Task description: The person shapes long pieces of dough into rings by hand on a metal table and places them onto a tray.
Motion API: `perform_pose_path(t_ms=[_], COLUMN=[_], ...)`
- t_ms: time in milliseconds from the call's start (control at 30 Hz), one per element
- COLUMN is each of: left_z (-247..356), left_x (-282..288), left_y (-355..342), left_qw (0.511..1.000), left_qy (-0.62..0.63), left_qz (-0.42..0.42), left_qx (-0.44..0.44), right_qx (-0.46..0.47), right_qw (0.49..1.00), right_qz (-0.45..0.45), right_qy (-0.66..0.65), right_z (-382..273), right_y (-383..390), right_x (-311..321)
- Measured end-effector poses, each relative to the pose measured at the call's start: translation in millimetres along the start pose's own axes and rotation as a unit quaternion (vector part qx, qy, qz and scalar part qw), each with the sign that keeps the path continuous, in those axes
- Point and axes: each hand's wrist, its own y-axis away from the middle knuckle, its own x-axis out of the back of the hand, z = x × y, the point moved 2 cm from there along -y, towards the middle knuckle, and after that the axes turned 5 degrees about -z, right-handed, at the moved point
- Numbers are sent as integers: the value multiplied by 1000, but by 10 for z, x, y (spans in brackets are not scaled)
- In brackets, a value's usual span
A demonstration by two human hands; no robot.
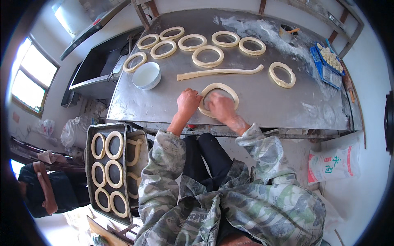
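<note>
A pale dough ring (pixel 225 87) lies on the metal table (pixel 160 100) near its front edge. My left hand (pixel 189 102) is closed at the ring's left side, its fingertips pinched on the dough. Over the ring's lower middle is my right hand (pixel 223 107), its fingers smeared by motion, so their hold cannot be made out. Just beyond, a long dough strip (pixel 221 71) lies crosswise, its right end bent upward. A white bowl (pixel 147 76) stands left of it. Several more dough rings (pixel 208 56) are spread across the far side, and one dough ring (pixel 282 75) lies to the right.
At the lower left, a dark tray (pixel 87 164) holds several dough rings beside a second tray (pixel 141 164). A metal mug (pixel 286 33), a blue bag (pixel 328 74) with dough pieces and a rolling pin (pixel 348 84) sit far right. Another person (pixel 45 188) is at left.
</note>
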Motion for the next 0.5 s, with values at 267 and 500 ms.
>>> perform_pose_path(t_ms=[267, 500], left_z=[197, 331], left_x=[-141, -167], left_y=[-162, -151], left_qw=[997, 992], left_qy=[-57, -112], left_qz=[21, 7], left_qx=[43, 54], right_qx=[-19, -49], right_qw=[989, 989], right_qz=[104, 112], right_qy=[106, 78], right_z=[733, 821], right_y=[-138, -57], right_x=[180, 206])
